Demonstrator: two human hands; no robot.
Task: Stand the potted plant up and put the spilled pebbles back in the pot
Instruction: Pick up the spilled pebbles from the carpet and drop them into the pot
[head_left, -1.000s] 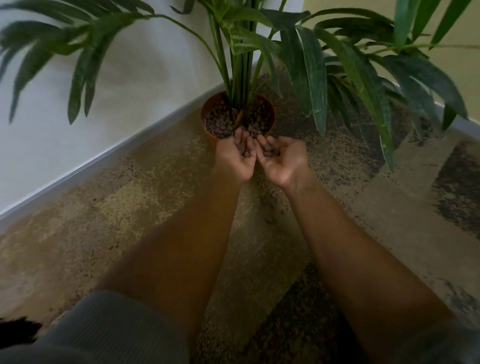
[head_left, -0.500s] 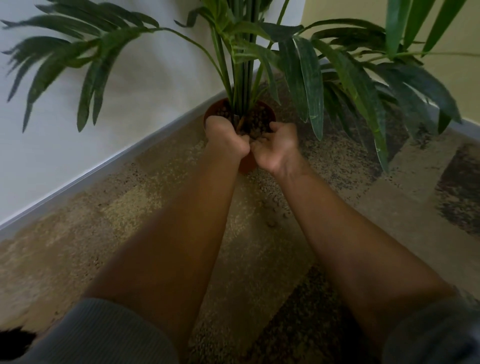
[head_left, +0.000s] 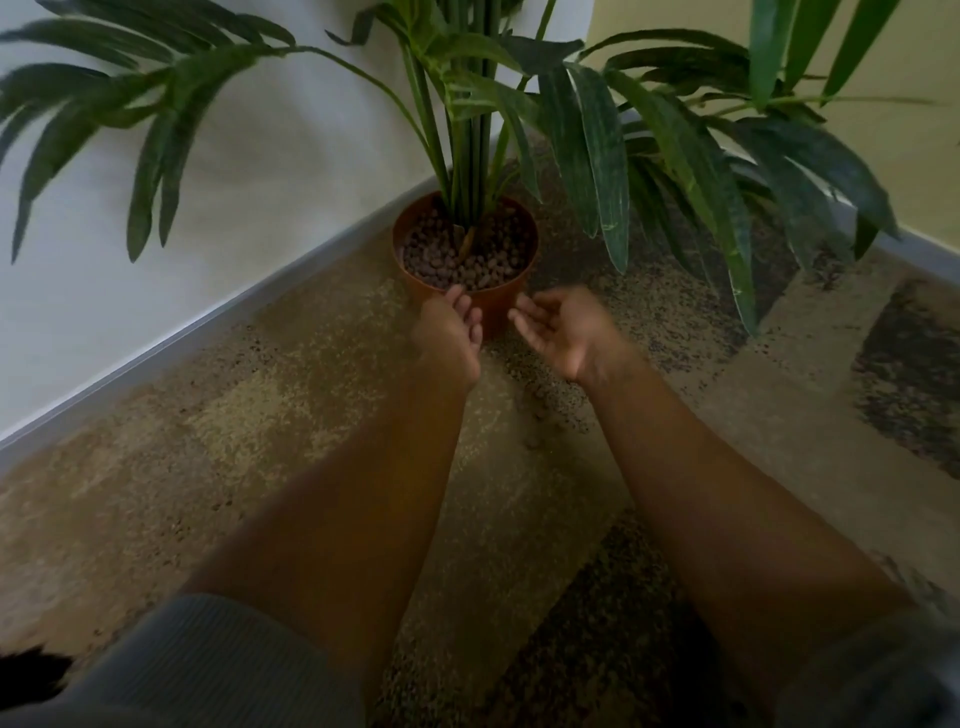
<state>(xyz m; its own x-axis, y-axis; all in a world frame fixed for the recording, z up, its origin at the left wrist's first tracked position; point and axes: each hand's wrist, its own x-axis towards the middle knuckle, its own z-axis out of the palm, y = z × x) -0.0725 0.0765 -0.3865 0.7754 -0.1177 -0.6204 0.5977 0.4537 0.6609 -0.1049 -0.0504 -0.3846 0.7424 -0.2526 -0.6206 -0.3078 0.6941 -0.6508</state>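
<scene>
Two forearms are seen entering from the lower edge of the frame, each with a grey sleeve (head_left: 208, 660) pushed up near the elbow, and converging toward the centre. The left hand (head_left: 449, 332) is held palm up, its fingers loosely curled, the fingertips lying against the near wall of the pot (head_left: 511, 304) just under the rim; no pebble can be made out in it. The right hand (head_left: 563, 330) is held just beside the pot, palm up and turned inward, fingers spread and slack, nothing gripped; its outline is blurred.

On the carpet (head_left: 291, 415), between and just beyond the wrists, a few small dark specks (head_left: 540, 405) are seen; whether these are stray pebbles or carpet pattern cannot be told.

The pot is shown upright at centre frame, in the corner where the baseboard (head_left: 218, 312) runs. It is filled nearly to the rim with pebbles (head_left: 441, 254) around the stems (head_left: 470, 156).

The pebbles are judged light, hard, round and apt to roll, so best scooped in cupped palms rather than pinched. The pot is judged thin and light but top-heavy under its fronds (head_left: 597, 156); it is best taken by the wall near the rim, not by the stems.
</scene>
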